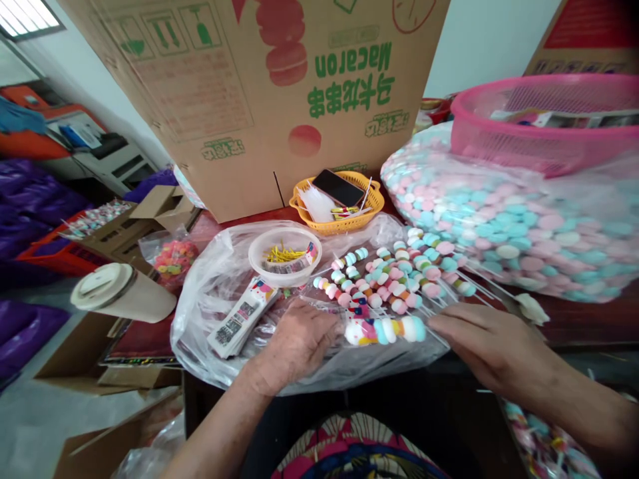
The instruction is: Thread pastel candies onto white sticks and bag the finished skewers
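My left hand (299, 339) rests knuckles up on a clear plastic sheet (210, 293), fingers curled around the end of a candy skewer in a printed sleeve (384, 330). My right hand (479, 346) pinches the skewer's stick at the other end, fingers pressed together. Just beyond lie several pastel marshmallow skewers (399, 273). A stack of printed wrapper sleeves (244, 316) lies left of my left hand.
A clear tub with yellow twist ties (284, 256), an orange basket (369, 206) holding a phone, a big bag of pastel candies (509, 226) under a pink basket (539, 126), a large cardboard box (249, 100), and a lidded cup (120, 293) at left.
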The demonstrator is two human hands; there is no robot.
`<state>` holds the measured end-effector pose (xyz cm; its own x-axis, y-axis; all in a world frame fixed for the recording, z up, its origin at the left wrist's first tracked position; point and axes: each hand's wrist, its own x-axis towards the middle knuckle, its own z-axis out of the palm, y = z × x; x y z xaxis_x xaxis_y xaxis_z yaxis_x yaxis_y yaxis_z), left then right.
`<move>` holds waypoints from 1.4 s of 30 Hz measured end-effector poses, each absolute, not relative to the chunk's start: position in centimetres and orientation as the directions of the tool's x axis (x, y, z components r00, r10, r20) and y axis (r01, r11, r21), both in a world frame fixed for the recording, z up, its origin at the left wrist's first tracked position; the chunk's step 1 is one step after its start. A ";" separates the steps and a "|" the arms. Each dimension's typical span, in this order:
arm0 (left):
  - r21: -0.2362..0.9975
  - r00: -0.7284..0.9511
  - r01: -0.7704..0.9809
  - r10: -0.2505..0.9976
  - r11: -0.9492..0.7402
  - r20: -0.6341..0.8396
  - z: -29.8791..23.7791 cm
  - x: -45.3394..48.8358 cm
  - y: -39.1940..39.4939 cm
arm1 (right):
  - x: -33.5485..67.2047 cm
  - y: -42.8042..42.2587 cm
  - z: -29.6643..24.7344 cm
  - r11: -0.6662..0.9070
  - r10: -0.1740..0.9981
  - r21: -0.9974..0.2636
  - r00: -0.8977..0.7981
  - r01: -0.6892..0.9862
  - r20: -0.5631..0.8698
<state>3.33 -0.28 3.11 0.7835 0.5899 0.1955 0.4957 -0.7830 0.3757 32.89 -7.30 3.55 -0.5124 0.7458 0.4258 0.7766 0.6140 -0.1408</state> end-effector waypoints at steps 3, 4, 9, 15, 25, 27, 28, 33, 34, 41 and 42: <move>0.471 0.766 0.493 0.622 -0.732 0.163 3.2 3.7 -0.5 | 32.4 -7.0 3.6 0.600 0.766 -0.161 -0.505 0.783 0.397; 0.505 0.774 0.481 0.618 -0.716 0.139 3.2 3.8 -0.6 | 32.3 -6.9 3.6 0.600 0.768 -0.171 -0.503 0.781 0.397; 0.722 0.801 0.477 0.587 -0.501 -0.122 2.9 5.0 -0.9 | 31.2 -6.3 3.8 0.670 0.724 -0.183 -0.579 0.719 0.375; 0.882 0.832 0.447 0.431 -0.148 -0.349 3.0 6.9 -0.1 | 30.3 -4.5 4.6 0.760 0.635 -0.100 -0.703 0.642 0.321; 0.894 0.843 0.440 0.381 -0.084 -0.379 3.8 7.4 0.3 | 29.0 -4.5 4.1 0.819 0.539 -0.049 -0.738 0.572 0.405; 0.909 0.870 0.406 0.347 -0.096 -0.351 3.3 8.2 0.4 | 28.4 -4.7 3.6 0.833 0.535 -0.070 -0.765 0.549 0.359; 0.908 0.870 0.402 0.360 -0.120 -0.338 3.3 8.5 0.3 | 28.3 -4.8 3.4 0.829 0.551 -0.100 -0.772 0.551 0.317; 0.670 0.714 0.611 0.660 -0.422 -0.234 5.7 7.2 -0.2 | 29.2 -4.8 3.1 0.670 0.741 -0.235 -0.651 0.704 0.165; 0.562 0.692 0.662 0.692 -0.495 -0.205 6.3 6.6 -0.5 | 29.4 -4.8 3.2 0.649 0.760 -0.259 -0.628 0.715 0.169; 0.635 0.687 0.705 0.527 -0.315 -0.501 5.5 4.4 -0.3 | 29.4 -4.5 3.5 0.731 0.643 -0.101 -0.632 0.675 0.433; 0.718 0.723 0.662 0.434 -0.215 -0.537 5.1 4.4 -0.1 | 29.5 -4.5 3.8 0.747 0.588 -0.007 -0.655 0.665 0.475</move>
